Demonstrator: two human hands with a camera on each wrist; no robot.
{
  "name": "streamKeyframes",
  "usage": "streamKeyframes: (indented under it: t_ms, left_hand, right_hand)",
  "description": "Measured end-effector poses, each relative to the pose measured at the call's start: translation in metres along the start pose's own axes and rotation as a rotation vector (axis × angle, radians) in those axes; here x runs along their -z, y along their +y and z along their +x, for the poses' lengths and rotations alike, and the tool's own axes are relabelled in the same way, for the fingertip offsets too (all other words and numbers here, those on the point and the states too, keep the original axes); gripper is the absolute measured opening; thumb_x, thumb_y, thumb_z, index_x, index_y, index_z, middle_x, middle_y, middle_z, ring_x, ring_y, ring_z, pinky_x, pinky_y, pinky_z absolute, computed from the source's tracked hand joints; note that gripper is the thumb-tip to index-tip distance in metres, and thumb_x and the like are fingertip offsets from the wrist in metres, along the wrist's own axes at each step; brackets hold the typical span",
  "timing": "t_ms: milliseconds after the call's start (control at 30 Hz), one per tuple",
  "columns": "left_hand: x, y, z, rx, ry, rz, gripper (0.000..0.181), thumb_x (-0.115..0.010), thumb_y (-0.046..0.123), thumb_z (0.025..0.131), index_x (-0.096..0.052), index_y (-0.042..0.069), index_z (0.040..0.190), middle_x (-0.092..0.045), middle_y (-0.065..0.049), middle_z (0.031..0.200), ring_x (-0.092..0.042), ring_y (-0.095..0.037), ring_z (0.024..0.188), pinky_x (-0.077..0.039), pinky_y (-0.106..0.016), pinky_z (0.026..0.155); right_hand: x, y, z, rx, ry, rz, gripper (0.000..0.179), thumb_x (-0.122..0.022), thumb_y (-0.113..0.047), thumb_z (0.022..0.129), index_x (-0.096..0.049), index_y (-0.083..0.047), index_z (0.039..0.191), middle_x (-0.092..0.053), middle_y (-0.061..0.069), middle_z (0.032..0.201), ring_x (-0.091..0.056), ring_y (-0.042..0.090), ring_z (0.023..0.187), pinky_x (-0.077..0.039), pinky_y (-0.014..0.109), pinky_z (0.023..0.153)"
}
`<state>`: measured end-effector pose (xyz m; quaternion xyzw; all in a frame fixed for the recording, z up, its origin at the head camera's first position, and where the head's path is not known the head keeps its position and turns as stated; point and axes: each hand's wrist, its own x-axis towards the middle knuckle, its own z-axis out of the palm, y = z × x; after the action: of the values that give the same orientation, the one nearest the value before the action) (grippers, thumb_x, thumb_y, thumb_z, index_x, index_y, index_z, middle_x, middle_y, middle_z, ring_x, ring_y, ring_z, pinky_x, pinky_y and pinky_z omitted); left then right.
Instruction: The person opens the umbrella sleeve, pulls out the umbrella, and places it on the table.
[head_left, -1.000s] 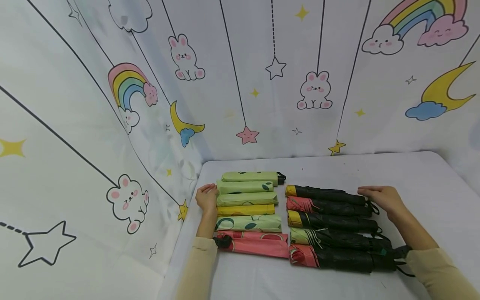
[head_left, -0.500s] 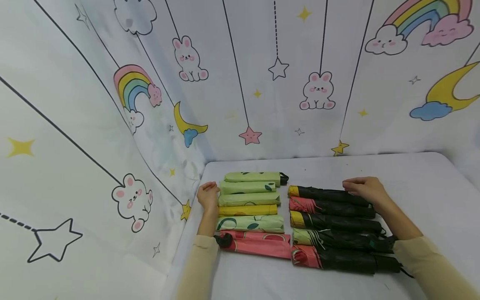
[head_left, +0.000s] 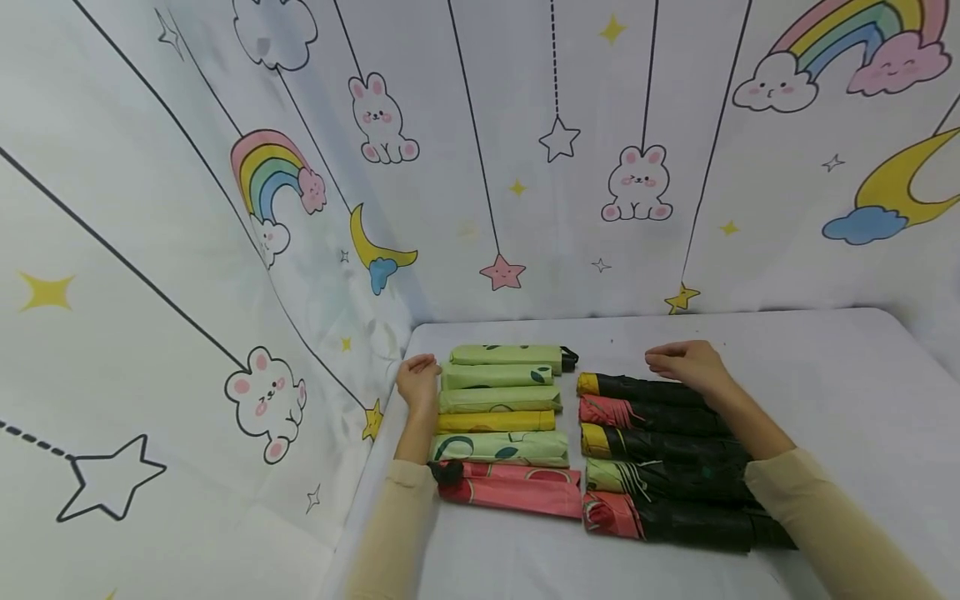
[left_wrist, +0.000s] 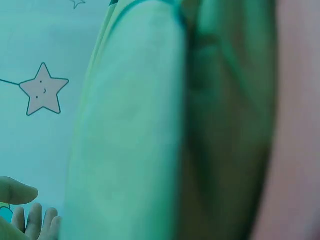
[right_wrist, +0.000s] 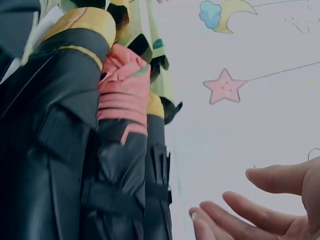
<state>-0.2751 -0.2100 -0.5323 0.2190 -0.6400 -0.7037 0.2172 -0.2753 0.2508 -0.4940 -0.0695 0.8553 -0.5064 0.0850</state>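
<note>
My left hand [head_left: 418, 382] is beside the left ends of a column of patterned fabric umbrella sleeves, nearest to the upper light green sleeves [head_left: 495, 376]. Its fingers are loosely bent and hold nothing. Over the far end of a second column, made of folded black umbrellas, hovers my right hand [head_left: 688, 365], its fingers extended and thumb apart. Closest below it lies a black umbrella with a yellow end [head_left: 622, 386]. In the right wrist view, the fingers [right_wrist: 250, 220] stand apart from the umbrellas. My right forearm hides the umbrellas' right ends.
The left column also has a yellow sleeve [head_left: 495, 420] and a red watermelon-print one [head_left: 517, 489] at the front. Below the right hand lie more umbrellas with red [head_left: 611, 514], yellow and green ends. White cartoon-print cloth [head_left: 450, 167] stands behind and left of the table.
My right hand has moved left along the far side of the black umbrellas, from their right ends toward the middle. The left hand has risen slightly beside the sleeves. The umbrellas stay put.
</note>
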Motion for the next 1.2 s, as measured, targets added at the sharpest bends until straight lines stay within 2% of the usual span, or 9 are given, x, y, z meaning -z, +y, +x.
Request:
streamKeyframes:
  t_ms: [100,200,433,633,900,1200]
  left_hand:
    - [-0.003,0.002,0.001,-0.002,-0.004,0.02,0.027,-0.066,-0.007,0.094,-0.063,-0.005,0.121,-0.067,-0.019,0.122,-0.063,-0.036,0.124,-0.053,-0.046,0.102]
    - [-0.005,0.003,0.004,0.001,-0.013,0.03,0.027,-0.066,-0.005,0.095,-0.063,-0.005,0.121,-0.067,-0.017,0.121,-0.063,-0.036,0.123,-0.053,-0.045,0.103]
    - [-0.01,0.004,0.011,0.021,-0.028,0.024,0.026,-0.067,-0.007,0.094,-0.064,-0.006,0.12,-0.068,-0.023,0.125,-0.065,-0.035,0.119,-0.053,-0.045,0.103]
    - [-0.015,0.002,0.017,0.033,-0.029,0.029,0.027,-0.069,-0.008,0.092,-0.065,-0.003,0.118,-0.069,-0.022,0.125,-0.066,-0.032,0.121,-0.054,-0.043,0.102]
    - [-0.02,0.003,0.021,0.023,-0.07,0.031,0.032,-0.069,-0.009,0.093,-0.061,-0.008,0.124,-0.064,-0.025,0.13,-0.064,-0.033,0.125,-0.054,-0.045,0.104]
    - [-0.024,-0.003,0.027,0.024,-0.097,0.078,0.033,-0.069,-0.012,0.091,-0.06,-0.007,0.122,-0.064,-0.024,0.129,-0.062,-0.036,0.127,-0.055,-0.046,0.103]
  right_hand:
    - [-0.006,-0.003,0.006,0.01,-0.005,0.018,0.051,-0.062,-0.03,0.107,-0.061,0.012,0.135,-0.067,0.029,0.129,-0.068,0.041,0.118,-0.058,0.044,0.096]
    - [-0.011,-0.005,0.012,0.019,-0.01,0.032,0.05,-0.063,-0.027,0.106,-0.061,0.013,0.135,-0.068,0.03,0.128,-0.069,0.042,0.117,-0.058,0.045,0.096]
    - [-0.022,-0.009,0.025,-0.007,-0.024,0.045,0.049,-0.065,-0.026,0.105,-0.062,0.013,0.134,-0.069,0.03,0.126,-0.071,0.04,0.114,-0.059,0.043,0.095]
    - [-0.033,-0.015,0.039,-0.042,-0.034,0.052,0.051,-0.067,-0.03,0.104,-0.063,0.012,0.133,-0.069,0.029,0.125,-0.075,0.029,0.104,-0.06,0.043,0.094]
    - [-0.047,-0.016,0.053,-0.061,-0.054,0.062,0.052,-0.068,-0.028,0.103,-0.061,0.014,0.134,-0.069,0.029,0.125,-0.068,0.045,0.116,-0.059,0.046,0.096]
    - [-0.062,-0.014,0.068,-0.099,-0.052,0.046,0.052,-0.072,-0.028,0.1,-0.063,0.013,0.132,-0.07,0.029,0.123,-0.069,0.043,0.114,-0.06,0.045,0.094]
